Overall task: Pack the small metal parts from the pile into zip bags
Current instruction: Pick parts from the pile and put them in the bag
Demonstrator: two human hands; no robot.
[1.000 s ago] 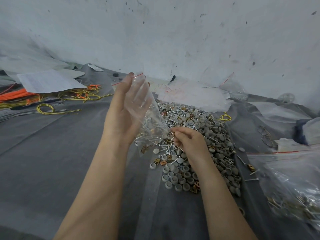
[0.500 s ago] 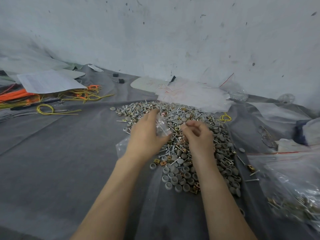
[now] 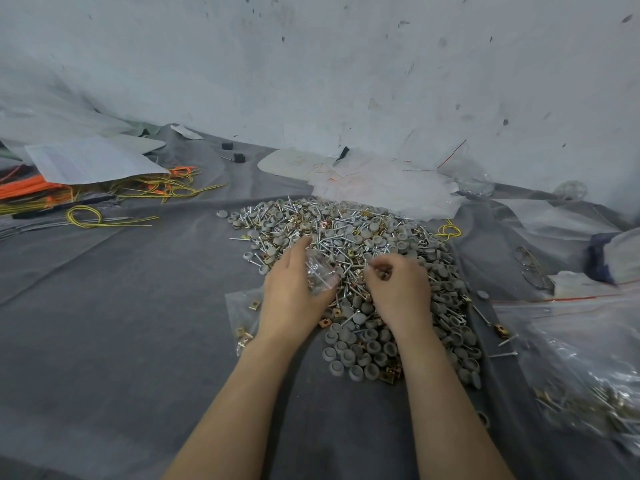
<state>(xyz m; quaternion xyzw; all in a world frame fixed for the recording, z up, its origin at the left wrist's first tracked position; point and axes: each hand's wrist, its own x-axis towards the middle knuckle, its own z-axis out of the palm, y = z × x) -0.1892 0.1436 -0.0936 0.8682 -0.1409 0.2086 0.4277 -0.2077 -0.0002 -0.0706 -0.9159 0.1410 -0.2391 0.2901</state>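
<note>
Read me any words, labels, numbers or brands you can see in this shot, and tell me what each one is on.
No text here can be read.
Paper sheet, far left: faint grey print, too blurred to read.
Pale board by the wall: thin reddish marks, not legible as writing.
Zip bag in the left hand: no print visible.

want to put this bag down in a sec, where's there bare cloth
Widest bare patch: grey cloth left of the zip bag under the left hand, nearer than the yellow wires. A narrower strip lies between the forearms. Crowded: the pile ahead, the filled bags on the right, papers and wires at back left.
</note>
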